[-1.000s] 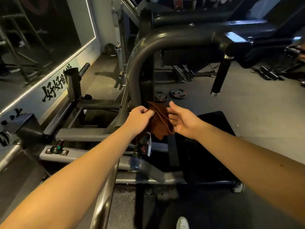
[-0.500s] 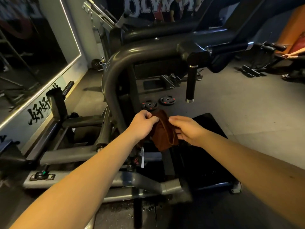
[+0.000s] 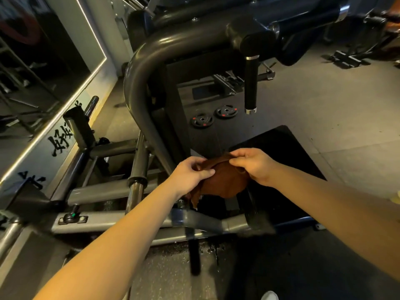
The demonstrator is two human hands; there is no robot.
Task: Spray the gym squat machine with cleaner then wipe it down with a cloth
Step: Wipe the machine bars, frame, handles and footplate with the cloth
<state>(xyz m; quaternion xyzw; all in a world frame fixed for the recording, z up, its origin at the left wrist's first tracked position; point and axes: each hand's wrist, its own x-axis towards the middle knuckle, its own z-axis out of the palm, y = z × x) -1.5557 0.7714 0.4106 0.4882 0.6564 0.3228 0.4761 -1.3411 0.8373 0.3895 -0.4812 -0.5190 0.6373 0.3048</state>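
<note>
The floor (image 3: pixel 324 131) is running across the right of the view, and a mirror (image 3: pixel 32 61) is lining the wall on the left. The machine (image 3: pixel 216 33) is filling the centre: its thick dark tube (image 3: pixel 134 83) is curving up and over, grey rails (image 3: pixel 104 191) are lying low on the left, and a black platform (image 3: pixel 287 152) is sitting on the floor beneath the hands. A padded handle (image 3: pixel 250 83) is hanging upright from the upper arm, well apart from the hands. Two plates (image 3: pixel 202 120) are lying flat on the floor behind the tube.

The cloth (image 3: pixel 223 182), brown and bunched, is hanging between both hands, just beside the lower run of the tube and above the platform edge; contact with the tube cannot be told. The left hand (image 3: pixel 190 176) is curling round and pinching the cloth's left edge, thumb on top. The right hand (image 3: pixel 253 165) is pinching the upper right edge from above.

No spray bottle is showing. Wet-looking specks (image 3: pixel 213 249) are dotting the floor under the rails, so the spraying is judged likely done, and the step in hand is judged to be readying the cloth for wiping. The next move is calling for a flat pad of cloth in one hand, pressed firmly against the tube and drawn along its curve
</note>
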